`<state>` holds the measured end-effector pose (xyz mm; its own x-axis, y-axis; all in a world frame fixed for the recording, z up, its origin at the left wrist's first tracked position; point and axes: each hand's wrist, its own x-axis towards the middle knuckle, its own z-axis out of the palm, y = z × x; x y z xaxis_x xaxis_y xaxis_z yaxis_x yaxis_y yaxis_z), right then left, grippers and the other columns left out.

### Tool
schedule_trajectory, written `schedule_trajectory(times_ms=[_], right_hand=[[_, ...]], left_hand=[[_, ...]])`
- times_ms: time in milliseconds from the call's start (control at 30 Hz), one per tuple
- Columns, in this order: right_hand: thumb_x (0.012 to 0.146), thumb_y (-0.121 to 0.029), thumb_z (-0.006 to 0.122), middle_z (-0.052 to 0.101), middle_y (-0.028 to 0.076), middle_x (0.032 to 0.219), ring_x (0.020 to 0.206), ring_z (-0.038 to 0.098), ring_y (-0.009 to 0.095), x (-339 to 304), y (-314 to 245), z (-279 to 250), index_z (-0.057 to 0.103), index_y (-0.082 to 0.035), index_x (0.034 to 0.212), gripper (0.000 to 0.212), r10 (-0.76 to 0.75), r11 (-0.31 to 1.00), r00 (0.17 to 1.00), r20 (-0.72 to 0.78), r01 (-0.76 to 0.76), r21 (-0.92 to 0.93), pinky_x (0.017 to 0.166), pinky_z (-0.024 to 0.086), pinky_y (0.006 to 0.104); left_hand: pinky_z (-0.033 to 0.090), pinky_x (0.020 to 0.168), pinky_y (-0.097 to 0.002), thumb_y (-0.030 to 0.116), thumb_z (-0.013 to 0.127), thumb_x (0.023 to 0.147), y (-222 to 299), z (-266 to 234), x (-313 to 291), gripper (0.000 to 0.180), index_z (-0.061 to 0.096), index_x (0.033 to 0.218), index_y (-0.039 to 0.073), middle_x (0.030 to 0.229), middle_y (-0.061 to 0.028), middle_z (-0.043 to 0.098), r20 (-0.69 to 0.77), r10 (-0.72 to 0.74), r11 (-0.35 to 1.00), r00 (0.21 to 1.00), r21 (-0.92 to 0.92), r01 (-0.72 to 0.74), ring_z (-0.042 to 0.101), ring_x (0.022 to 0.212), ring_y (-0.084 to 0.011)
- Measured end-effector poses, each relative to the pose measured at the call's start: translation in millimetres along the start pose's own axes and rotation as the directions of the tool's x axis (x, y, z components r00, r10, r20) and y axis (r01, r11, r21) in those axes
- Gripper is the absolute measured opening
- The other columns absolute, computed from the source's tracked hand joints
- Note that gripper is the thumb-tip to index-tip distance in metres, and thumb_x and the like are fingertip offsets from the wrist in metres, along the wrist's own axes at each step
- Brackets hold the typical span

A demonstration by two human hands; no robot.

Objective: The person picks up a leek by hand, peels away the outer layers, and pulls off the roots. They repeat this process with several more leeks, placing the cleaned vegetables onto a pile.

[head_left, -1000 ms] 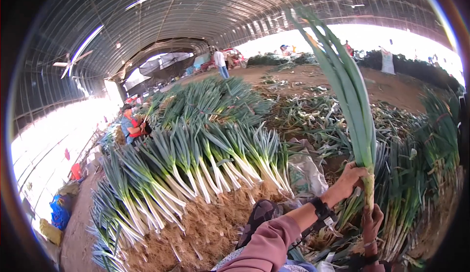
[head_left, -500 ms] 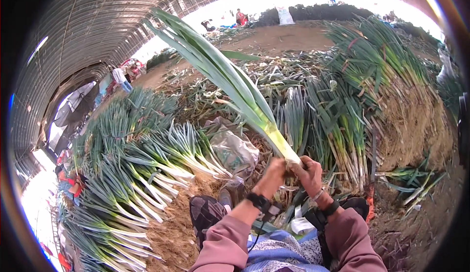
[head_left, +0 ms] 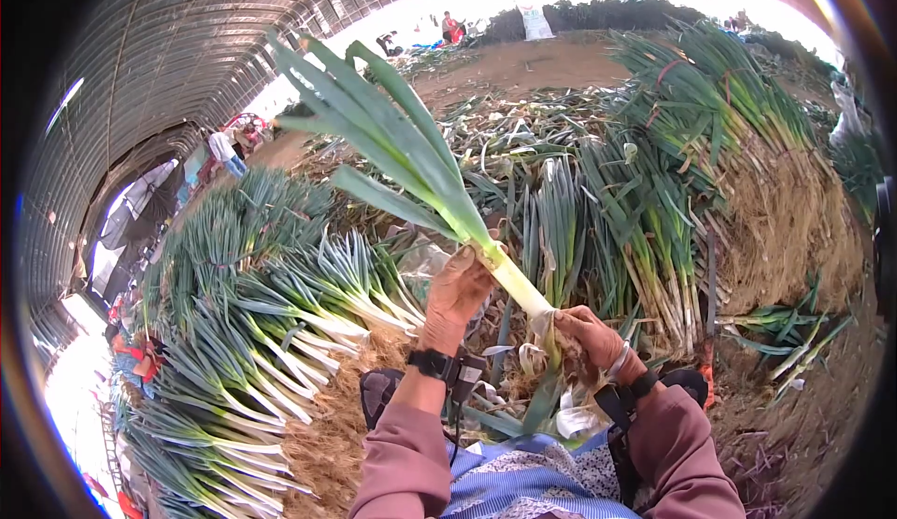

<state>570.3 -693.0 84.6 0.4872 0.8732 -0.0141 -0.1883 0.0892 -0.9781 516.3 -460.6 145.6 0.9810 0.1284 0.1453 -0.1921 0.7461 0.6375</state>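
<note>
One big leek slants up and away to the left, its green leaves fanned out above a pale stem. My left hand is closed around the stem just below the leaves. At the root end, my right hand pinches the base, where a strip of peeled outer leaf hangs down; brown roots show partly under the fingers. To my left lies a long row of leeks with clean white stems and roots toward me. Tied bundles of untrimmed leeks lie ahead on the right.
Stripped leaves litter the ground ahead. A larger tied stack with thick roots lies at the far right. A crumpled plastic bag sits beyond my left hand. Other people are in the distance, one at far left.
My left hand has moved from the root end up the stem to below the leaves. The leek's leaves have spread apart, and a peeled strip now hangs by my right hand.
</note>
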Motion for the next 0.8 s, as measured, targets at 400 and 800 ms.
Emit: schedule_trajectory(times_ms=[400, 800], right_hand=[[0.084, -0.021, 0.067, 0.056, 0.001, 0.093, 0.080, 0.050, 0.007, 3.9, 9.9, 19.1, 0.051, 0.004, 0.111, 0.040, -0.216, 0.975, 0.973, -0.079, 0.211, -0.074, 0.071, 0.045, 0.0244], [0.079, -0.009, 0.071, 0.058, -0.002, 0.085, 0.078, 0.053, 0.003, 2.1, 18.7, 26.0, 0.057, -0.002, 0.102, 0.029, -0.143, 0.990, 0.981, -0.131, 0.141, -0.027, 0.068, 0.047, 0.0208]], left_hand=[[0.054, 0.072, -0.0371, 0.012, 0.066, 0.083, -18.3, -33.5, 4.0, 0.031, 0.056, 0.111, 0.005, 0.097, -0.0068, 0.061, -0.186, 0.154, 0.980, 0.970, 0.157, -0.126, 0.061, 0.088, -0.0210], [0.051, 0.084, -0.0410, -0.001, 0.054, 0.069, 4.0, -8.2, -4.4, 0.032, 0.058, 0.100, -0.002, 0.093, -0.0128, 0.062, -0.187, -0.010, 0.988, 0.982, 0.152, 0.039, 0.060, 0.089, -0.0271]])
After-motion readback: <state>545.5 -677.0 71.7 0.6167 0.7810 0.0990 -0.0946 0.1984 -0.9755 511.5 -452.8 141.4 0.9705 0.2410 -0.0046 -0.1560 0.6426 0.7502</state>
